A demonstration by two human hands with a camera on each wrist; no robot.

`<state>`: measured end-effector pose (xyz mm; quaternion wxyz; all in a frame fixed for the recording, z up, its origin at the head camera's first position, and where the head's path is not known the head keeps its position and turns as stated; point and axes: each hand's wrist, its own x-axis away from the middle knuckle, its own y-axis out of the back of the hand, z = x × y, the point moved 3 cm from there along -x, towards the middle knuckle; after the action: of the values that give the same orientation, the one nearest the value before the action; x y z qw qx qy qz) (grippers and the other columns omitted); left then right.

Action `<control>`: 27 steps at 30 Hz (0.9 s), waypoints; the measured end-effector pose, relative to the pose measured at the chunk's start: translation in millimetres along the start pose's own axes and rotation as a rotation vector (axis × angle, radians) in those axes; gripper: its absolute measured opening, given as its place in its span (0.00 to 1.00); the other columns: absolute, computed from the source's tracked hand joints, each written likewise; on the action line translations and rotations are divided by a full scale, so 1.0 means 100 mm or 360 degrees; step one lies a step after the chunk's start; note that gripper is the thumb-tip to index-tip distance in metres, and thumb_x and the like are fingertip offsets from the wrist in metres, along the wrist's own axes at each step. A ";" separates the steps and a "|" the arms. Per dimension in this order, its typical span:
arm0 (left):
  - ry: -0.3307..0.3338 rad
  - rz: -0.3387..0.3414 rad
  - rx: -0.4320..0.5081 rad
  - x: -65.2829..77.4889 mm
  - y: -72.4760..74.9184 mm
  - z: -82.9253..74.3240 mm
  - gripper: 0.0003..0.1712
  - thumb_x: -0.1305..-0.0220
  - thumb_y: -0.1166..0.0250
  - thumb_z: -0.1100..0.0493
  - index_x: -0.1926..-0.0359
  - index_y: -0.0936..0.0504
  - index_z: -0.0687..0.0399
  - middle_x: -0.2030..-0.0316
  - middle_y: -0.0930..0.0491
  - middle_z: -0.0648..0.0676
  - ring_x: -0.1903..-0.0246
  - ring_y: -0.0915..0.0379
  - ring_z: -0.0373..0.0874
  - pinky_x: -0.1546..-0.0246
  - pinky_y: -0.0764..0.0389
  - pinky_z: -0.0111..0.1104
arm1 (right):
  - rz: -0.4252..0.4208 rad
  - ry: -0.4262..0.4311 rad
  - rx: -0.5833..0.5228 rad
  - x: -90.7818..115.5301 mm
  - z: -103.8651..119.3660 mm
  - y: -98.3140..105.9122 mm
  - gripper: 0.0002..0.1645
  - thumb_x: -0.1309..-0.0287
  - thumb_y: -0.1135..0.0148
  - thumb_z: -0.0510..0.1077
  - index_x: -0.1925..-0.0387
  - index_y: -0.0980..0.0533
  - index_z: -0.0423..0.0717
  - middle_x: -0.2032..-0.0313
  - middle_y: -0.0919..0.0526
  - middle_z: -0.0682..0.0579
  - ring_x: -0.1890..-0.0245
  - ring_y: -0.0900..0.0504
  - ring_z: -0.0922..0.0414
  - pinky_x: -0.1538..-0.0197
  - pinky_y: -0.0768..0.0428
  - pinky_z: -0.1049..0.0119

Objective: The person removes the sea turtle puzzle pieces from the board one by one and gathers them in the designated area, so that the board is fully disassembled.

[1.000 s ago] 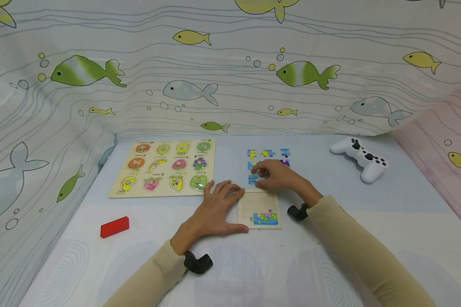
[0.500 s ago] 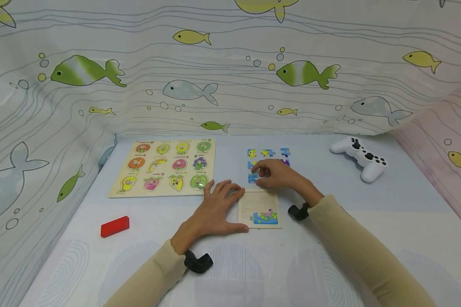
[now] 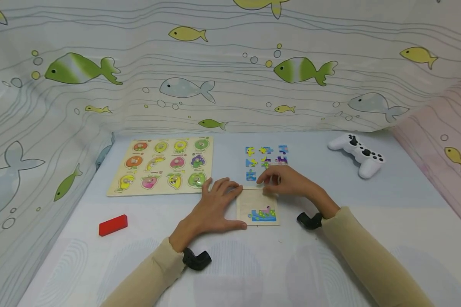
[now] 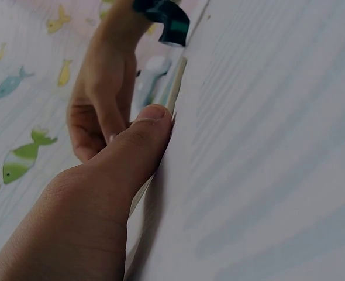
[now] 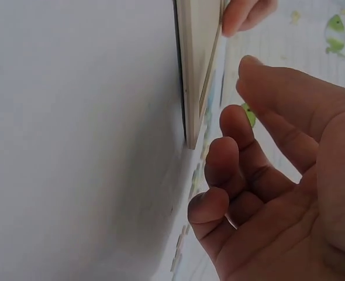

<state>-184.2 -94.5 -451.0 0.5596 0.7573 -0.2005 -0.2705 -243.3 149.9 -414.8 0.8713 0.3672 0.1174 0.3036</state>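
Note:
My left hand (image 3: 219, 209) rests at the left side of a small wooden puzzle board (image 3: 253, 199), thumb along its near corner and fingers spread at its far corner. In the left wrist view that thumb (image 4: 152, 114) lies against the board's edge. Joined blue, green and pink puzzle pieces (image 3: 263, 215) fill part of the board's near side. Over the board's far right corner hovers my right hand (image 3: 288, 181). Its fingers (image 5: 222, 161) are loosely bent and apart from the thumb, with nothing between them in the right wrist view. Several loose puzzle pieces (image 3: 251, 175) lie just beyond the board.
A wooden fruit puzzle (image 3: 165, 166) lies at the back left, its corner close to my left fingers. In front of it is a red block (image 3: 113, 225). A white game controller (image 3: 357, 154) lies at the back right. A fish-patterned cloth (image 3: 230, 68) rises behind the table.
My right hand has drawn back from over the loose pieces toward the right and nearer me, uncovering more of them. The left hand stays at the board. The head view has shifted slightly.

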 end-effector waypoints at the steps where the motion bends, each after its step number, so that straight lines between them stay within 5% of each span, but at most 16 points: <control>1: 0.0005 0.0004 0.0002 0.00 0.00 0.00 0.58 0.53 0.36 0.18 0.27 0.30 0.45 0.32 0.32 0.47 0.26 0.44 0.54 0.29 0.54 0.66 | 0.0007 0.0004 -0.0011 0.02 0.01 -0.01 0.14 0.41 0.27 0.42 0.53 0.14 0.51 0.61 0.16 0.54 0.67 0.25 0.57 0.62 0.25 0.68; 27: 0.0006 0.0013 -0.0003 0.00 -0.02 0.01 0.58 0.52 0.37 0.18 0.26 0.31 0.45 0.31 0.33 0.47 0.25 0.45 0.54 0.29 0.55 0.65 | 0.0180 0.0141 -0.0079 0.31 0.21 -0.19 0.17 0.43 0.25 0.42 0.50 0.14 0.53 0.60 0.16 0.54 0.62 0.24 0.55 0.57 0.24 0.65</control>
<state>-185.0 -94.6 -453.2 0.5618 0.7565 -0.2024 -0.2669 -201.8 147.0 -412.8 0.8556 0.3376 0.1273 0.3711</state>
